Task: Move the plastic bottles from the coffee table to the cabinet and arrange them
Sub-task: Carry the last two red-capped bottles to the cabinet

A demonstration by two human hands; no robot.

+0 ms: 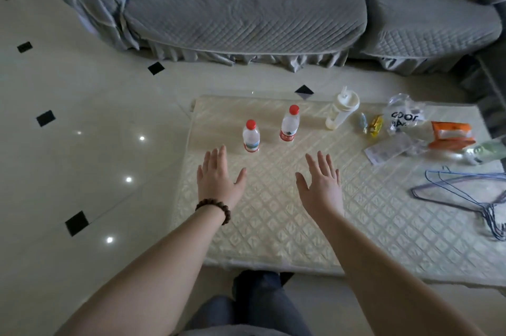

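While both hands hover flat over the quilted coffee table (273, 226), two clear plastic bottles stand upright at its far left: near bottle (250, 136), red cap, red-and-teal label; far bottle (289, 124), red cap, red label. Label text unreadable. Left hand (217, 176) and right hand (320, 182): fingers straight, spread, holding nothing, just short of the bottles. Clear bag (404, 116) at far right reads "GOOD".

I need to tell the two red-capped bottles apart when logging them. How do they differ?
The left bottle stands nearer the left hand; the right bottle stands farther back. The left bottle's label has a green band; the right bottle's label is red. Both are upright, clear, red-capped and untouched.
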